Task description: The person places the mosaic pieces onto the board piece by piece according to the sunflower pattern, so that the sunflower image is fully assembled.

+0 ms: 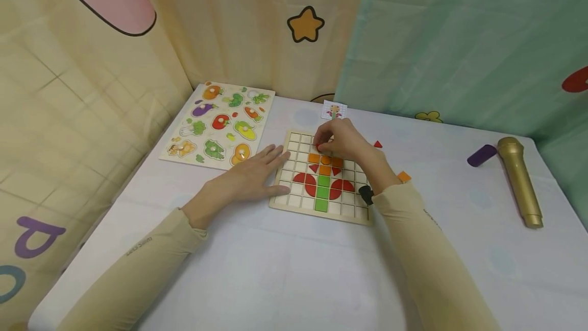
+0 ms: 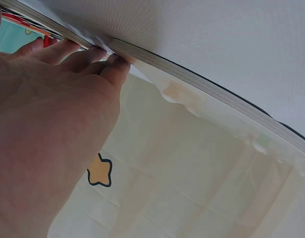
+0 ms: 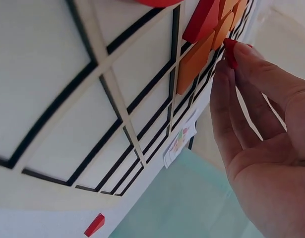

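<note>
My right hand (image 1: 343,141) pinches a small red block (image 3: 230,52) between thumb and fingertips, above the upper part of a wooden grid board (image 1: 295,200). The block's full shape is hidden by the fingers. On the board lie orange squares (image 1: 314,158), a column of green squares (image 1: 322,193), red rounded pieces (image 1: 310,186) on both sides and small red triangles (image 1: 337,171). My left hand (image 1: 248,175) rests at the board's left edge, fingers extended, thumb on its lower left. In the left wrist view its fingertips (image 2: 115,69) touch a board edge.
A vegetable puzzle board (image 1: 229,137) lies at the back left. Behind the grid stands a small pattern card (image 1: 340,109). Right of the grid lie a loose red triangle (image 1: 377,144) and an orange piece (image 1: 404,176). Farther right are a purple cylinder (image 1: 482,155) and a gold microphone (image 1: 519,183).
</note>
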A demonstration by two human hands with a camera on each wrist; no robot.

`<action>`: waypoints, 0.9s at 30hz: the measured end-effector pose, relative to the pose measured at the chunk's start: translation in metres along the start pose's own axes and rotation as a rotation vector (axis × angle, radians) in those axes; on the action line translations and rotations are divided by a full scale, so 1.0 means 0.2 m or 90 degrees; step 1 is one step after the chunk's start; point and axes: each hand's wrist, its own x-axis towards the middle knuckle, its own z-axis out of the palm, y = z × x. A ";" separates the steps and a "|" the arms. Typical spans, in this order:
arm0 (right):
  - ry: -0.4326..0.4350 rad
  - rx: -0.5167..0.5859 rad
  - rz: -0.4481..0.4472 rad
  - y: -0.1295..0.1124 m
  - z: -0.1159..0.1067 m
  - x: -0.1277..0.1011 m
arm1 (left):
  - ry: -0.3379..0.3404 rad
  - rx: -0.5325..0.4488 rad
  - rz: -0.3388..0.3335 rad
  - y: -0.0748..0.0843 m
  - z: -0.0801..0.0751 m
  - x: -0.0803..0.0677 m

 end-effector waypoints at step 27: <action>0.017 -0.012 -0.011 0.05 0.01 -0.04 | -0.007 0.009 -0.001 0.00 0.00 0.01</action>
